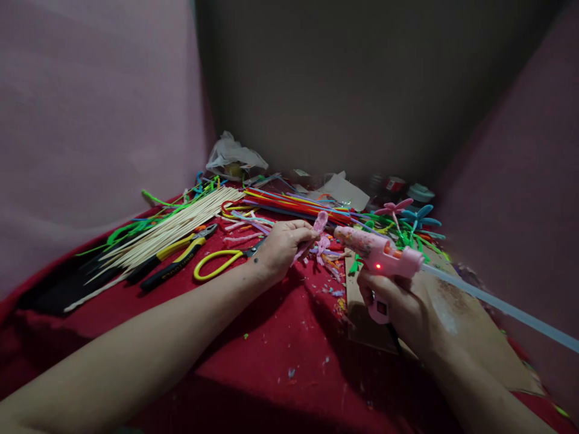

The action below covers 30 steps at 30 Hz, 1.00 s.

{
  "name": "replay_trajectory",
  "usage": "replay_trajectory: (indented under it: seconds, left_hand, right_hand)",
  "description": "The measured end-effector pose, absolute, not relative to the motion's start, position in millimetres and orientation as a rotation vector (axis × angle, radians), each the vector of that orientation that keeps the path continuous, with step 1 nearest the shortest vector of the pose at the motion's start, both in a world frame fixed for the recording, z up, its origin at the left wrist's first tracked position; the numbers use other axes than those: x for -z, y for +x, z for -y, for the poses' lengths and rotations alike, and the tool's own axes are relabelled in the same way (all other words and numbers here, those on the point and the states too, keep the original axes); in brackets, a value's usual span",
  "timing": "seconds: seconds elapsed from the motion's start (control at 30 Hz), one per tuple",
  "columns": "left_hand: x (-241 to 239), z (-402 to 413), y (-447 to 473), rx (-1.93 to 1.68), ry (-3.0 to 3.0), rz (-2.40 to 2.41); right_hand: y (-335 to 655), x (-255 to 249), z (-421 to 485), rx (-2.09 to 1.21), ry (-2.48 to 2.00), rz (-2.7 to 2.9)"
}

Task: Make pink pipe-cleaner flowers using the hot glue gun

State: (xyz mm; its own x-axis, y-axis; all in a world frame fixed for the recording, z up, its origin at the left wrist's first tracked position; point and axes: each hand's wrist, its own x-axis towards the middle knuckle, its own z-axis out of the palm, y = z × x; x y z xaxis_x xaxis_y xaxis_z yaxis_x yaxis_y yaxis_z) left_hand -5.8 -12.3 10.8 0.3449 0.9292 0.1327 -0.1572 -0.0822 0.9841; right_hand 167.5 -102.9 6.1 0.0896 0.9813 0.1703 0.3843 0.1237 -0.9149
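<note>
My right hand (400,301) grips a pink glue gun (384,253) by its handle, its red light on and a clear glue stick (497,307) sticking out behind. The nozzle points left toward a small pink pipe-cleaner flower piece (319,224). My left hand (283,244) pinches that pink piece between its fingertips, just above the red cloth (280,337). More pink pipe-cleaner bits (323,248) lie right under the two hands.
A bundle of wooden skewers (172,229), pliers (174,262) and yellow-handled scissors (221,263) lie to the left. Coloured pipe cleaners (294,208) and finished flowers (407,217) sit behind. A cardboard sheet (456,313) lies under my right hand. Pink walls close in both sides.
</note>
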Motion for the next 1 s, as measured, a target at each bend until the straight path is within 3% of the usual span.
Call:
replay_trajectory:
  seconds: [1.0]
  left_hand:
    - [-11.1, 13.5, -6.1, -1.046, 1.374, -0.798]
  right_hand:
    - [169.5, -9.5, 104.3, -0.699, -1.435, 1.444]
